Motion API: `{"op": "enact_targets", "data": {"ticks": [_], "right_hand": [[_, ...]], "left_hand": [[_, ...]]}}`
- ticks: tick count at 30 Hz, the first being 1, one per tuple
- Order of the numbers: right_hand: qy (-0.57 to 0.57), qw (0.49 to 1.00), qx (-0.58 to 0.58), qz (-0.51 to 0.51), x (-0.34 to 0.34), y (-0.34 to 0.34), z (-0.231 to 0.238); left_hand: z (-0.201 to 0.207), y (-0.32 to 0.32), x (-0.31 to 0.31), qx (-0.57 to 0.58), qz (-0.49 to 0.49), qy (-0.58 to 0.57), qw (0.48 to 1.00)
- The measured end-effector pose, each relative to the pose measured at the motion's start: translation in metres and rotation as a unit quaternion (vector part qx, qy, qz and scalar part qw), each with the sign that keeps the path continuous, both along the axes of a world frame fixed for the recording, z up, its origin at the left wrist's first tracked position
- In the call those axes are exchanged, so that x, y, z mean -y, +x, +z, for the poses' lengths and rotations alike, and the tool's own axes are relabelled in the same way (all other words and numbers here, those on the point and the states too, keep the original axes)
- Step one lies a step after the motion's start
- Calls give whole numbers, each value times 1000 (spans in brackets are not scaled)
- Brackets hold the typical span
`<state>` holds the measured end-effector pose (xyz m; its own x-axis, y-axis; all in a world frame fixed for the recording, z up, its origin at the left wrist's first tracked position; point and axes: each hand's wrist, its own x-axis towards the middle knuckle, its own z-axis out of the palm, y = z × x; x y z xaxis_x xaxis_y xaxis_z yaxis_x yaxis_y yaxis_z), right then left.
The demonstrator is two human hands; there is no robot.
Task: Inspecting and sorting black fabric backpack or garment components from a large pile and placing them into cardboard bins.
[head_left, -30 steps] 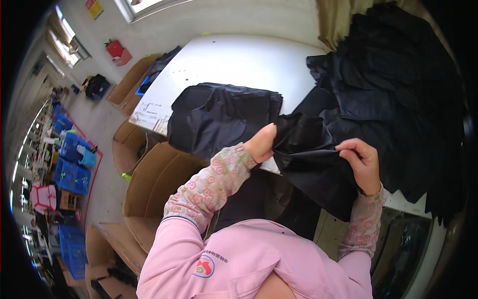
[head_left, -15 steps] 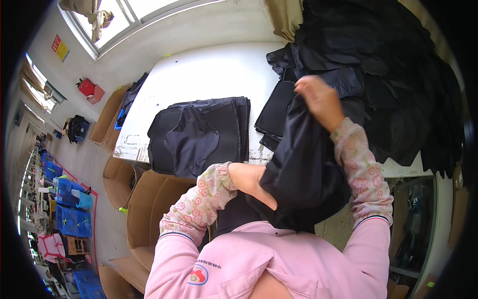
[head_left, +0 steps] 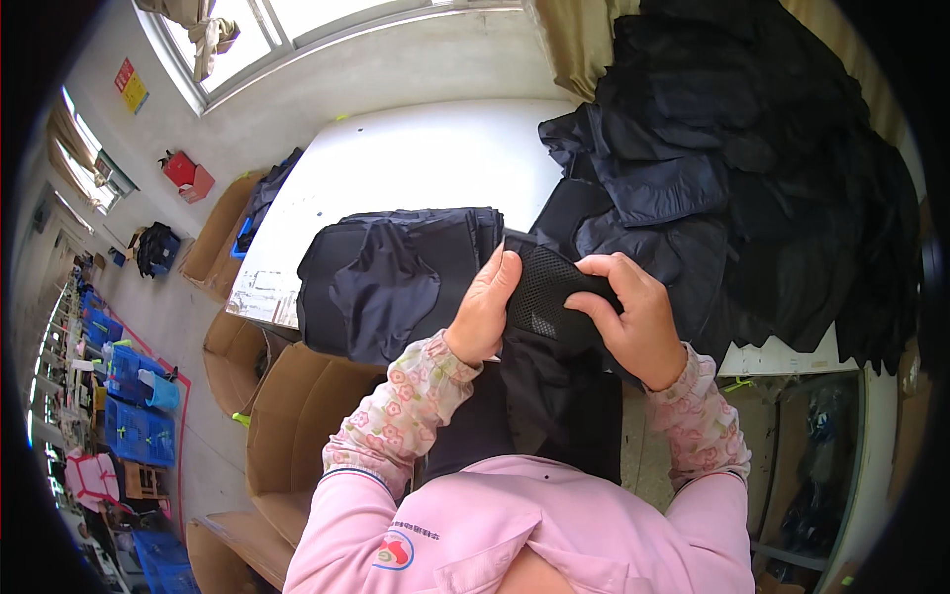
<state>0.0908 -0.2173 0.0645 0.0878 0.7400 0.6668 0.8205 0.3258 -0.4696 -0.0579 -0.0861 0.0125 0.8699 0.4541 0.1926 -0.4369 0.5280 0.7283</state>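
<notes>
Both hands are clamped on one black garment (head_left: 554,376) held up in front of the person, just near of the bench (head_left: 416,163) edge. The left hand (head_left: 485,307) grips its left side, fingers pointing away and thumb tucked behind the cloth. The right hand (head_left: 633,317) grips the right side, with its fingers curled over a patch of black mesh lining (head_left: 542,292) that sits between the two hands. The hands are close together, with only the mesh patch between them. The rest of the garment hangs down from the hands toward the person's lap.

On the white bench, just left of the left hand, lies a folded dark garment (head_left: 396,272), flat and squared off. To the right and far side of the bench a big loose heap of black clothes (head_left: 752,168) spreads to the right edge, partly spilling over the near side.

On the floor to the left stand open cardboard boxes (head_left: 297,416). Farther left are blue crates (head_left: 134,396), and a red box (head_left: 183,173) sits by the far wall under the window (head_left: 297,25).
</notes>
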Motion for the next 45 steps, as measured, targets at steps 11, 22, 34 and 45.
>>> {"op": "enact_targets", "data": {"ticks": [11, 22, 34, 45], "right_hand": [[-148, 977, -126, 90, 2, 41, 32], [5, 887, -445, 125, -17, 64, 77], [-34, 932, -362, 3, -58, 80, -134], [-114, 880, -453, -86, 2, 171, -124]], "left_hand": [[-27, -16, -70, -10, 154, 78, 985], [-146, -26, 54, -24, -167, -49, 984], [-37, 43, 39, 138, -96, -268, 949], [-40, -106, -93, -109, 153, 92, 978]]}}
